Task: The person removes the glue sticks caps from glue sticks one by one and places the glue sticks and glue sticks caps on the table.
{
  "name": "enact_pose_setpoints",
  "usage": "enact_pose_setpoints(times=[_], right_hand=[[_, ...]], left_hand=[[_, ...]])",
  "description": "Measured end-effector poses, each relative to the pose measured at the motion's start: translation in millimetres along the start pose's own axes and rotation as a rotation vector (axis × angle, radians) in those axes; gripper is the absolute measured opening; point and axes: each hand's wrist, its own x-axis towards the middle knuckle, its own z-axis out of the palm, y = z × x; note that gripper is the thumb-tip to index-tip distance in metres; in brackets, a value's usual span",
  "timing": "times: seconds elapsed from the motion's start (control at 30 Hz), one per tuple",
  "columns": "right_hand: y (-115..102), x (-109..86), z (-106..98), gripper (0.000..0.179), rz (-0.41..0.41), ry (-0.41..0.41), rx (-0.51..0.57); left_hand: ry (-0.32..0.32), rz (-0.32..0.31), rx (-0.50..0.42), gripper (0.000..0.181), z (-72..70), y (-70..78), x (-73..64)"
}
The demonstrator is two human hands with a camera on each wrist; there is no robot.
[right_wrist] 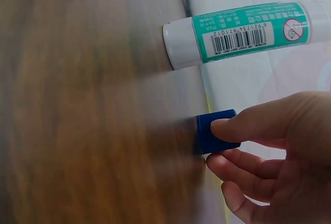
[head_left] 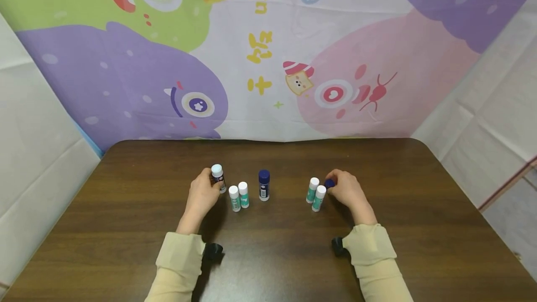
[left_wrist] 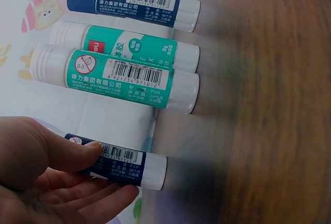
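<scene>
My left hand grips a navy glue stick between thumb and fingers. Its top looks pale in the head view, with no navy cap on it. My right hand pinches a small blue cap; whether the cap touches the table cannot be told. Close to the left hand stand two green-and-white glue sticks, upright side by side. Another pair of green glue sticks stands just left of the right hand. Between the pairs is an upright navy glue stick with its cap on.
All of it is on a dark brown wooden table. A cartoon-printed cloth hangs behind the far edge, and pale sheets hang at the sides. Black wrist-worn devices show near both cuffs.
</scene>
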Motion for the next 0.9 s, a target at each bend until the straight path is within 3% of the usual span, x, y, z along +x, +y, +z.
enact_pose_setpoints(times=[0.2,0.43,0.9], right_hand=[[-1,-0.1,0,0.028,0.003,0.003,-0.014],[-16,-8.3,-11,0.04,0.018,0.06,-0.058],[-49,-29.7,-37,0.031,-0.05,0.188,-0.061]], left_hand=[[-0.003,0.014,0.001,0.032,1.8,1.1,0.5],[-0.048,-0.006,-0.04,0.064,-1.9,7.0,-1.1],[0.064,-0.052,-0.08,0.08,-24.6,34.5,-13.9]])
